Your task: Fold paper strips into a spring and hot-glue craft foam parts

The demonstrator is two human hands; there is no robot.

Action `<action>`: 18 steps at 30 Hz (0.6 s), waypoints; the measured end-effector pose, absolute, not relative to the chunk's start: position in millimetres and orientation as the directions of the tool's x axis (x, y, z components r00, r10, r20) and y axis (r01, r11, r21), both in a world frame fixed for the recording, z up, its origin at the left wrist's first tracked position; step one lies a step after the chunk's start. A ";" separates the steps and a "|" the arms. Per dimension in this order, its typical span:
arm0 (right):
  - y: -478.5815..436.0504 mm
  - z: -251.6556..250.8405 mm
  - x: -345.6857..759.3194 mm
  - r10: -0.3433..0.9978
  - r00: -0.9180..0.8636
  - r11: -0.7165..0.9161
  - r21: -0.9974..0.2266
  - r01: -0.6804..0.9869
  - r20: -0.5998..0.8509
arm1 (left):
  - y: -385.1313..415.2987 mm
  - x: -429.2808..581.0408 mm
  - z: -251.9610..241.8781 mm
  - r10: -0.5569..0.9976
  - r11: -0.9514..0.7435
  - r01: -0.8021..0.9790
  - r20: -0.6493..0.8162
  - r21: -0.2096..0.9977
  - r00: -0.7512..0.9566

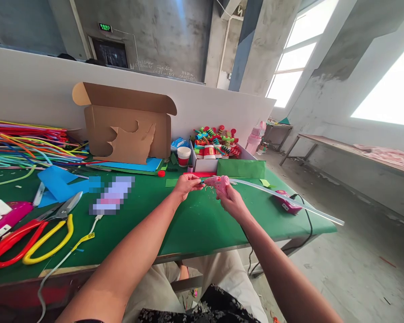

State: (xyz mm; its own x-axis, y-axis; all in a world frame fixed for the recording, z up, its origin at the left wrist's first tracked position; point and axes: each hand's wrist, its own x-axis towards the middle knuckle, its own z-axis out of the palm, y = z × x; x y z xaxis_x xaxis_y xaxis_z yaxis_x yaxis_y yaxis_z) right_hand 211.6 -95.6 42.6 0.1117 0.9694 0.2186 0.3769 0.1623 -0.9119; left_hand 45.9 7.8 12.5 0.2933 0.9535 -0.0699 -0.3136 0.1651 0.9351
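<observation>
Over the middle of the green table, my right hand [231,200] is wrapped round the handle of a pink hot glue gun [218,183]. A long clear glue stick [289,198] sticks out of the gun's back end toward the right. The nozzle points left at my left hand [187,185]. That hand is closed, pinching a small dark green piece [202,182] right at the nozzle tip. Whether nozzle and piece touch is too small to tell. Beyond the hands, a white box [199,165] holds several colourful crafted figures [215,141].
Red-and-yellow-handled scissors [37,231], a blurred phone [112,195] and blue sheets [59,184] lie left. Behind are pipe cleaners [30,143], an opened cardboard box [128,123] and paper cups [183,157]. A pink power strip [287,202] with a black cord sits right.
</observation>
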 end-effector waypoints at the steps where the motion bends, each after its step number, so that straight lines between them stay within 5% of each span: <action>1: -95.7 43.1 211.4 0.970 0.106 0.154 -0.892 0.426 0.218 | 8.5 45.7 11.7 0.953 0.164 -0.311 -0.069 0.936 0.295; 6: -97.2 48.0 209.2 0.971 0.080 0.138 -0.805 0.577 0.224 | 13.2 44.9 6.3 0.949 0.150 -0.310 -0.049 0.939 0.312; 18: -96.9 49.3 208.5 0.971 0.086 0.122 -0.777 0.617 0.221 | 10.3 45.9 8.5 0.950 0.152 -0.319 -0.050 0.935 0.308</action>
State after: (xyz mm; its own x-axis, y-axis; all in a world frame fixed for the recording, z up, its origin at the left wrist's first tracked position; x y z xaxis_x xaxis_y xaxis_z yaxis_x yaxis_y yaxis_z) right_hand 208.5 -96.9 49.3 0.0860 0.9714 0.2214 0.6172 0.1225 -0.7772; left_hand 45.9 10.3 8.5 0.3075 0.9503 -0.0496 -0.3191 0.1521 0.9355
